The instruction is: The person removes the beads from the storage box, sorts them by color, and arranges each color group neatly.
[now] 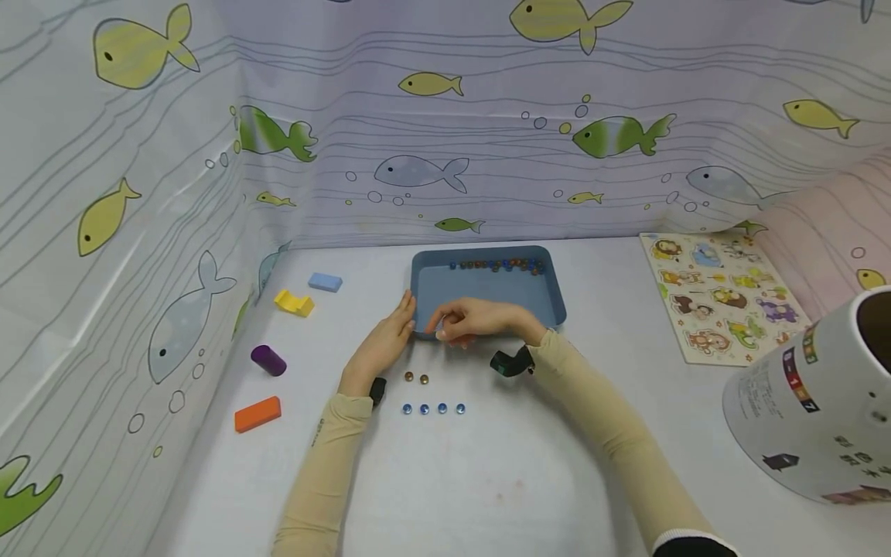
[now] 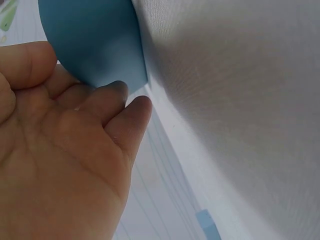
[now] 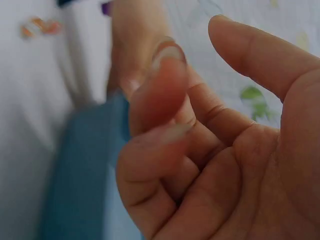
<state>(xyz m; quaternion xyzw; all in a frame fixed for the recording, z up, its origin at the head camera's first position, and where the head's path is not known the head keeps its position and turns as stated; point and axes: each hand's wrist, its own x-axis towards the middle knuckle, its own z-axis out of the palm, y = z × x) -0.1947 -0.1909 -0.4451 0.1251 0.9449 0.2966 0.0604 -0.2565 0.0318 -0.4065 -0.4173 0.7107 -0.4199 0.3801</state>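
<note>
A blue-grey tray (image 1: 487, 298) lies on the white table, with a row of small brown and blue glass beads (image 1: 497, 265) along its back side. My left hand (image 1: 381, 344) touches the tray's front left corner, its fingers nearly straight. In the left wrist view, the fingertips (image 2: 117, 92) lie against the tray wall (image 2: 100, 45). Over the tray's front edge is my right hand (image 1: 480, 319), fingers loosely bent. The right wrist view shows its thumb (image 3: 255, 55) apart from the fingers and no object held. Nearer me lie two brown beads (image 1: 416, 378) and a row of several blue beads (image 1: 434, 408).
At the left lie a blue block (image 1: 325, 282), a yellow notched block (image 1: 294, 303), a purple cylinder (image 1: 268, 360) and an orange block (image 1: 257, 415). A sheet with animal pictures (image 1: 724, 302) and a large white printed container (image 1: 807, 410) stand at the right. A fish-patterned curtain (image 1: 418, 139) borders the table.
</note>
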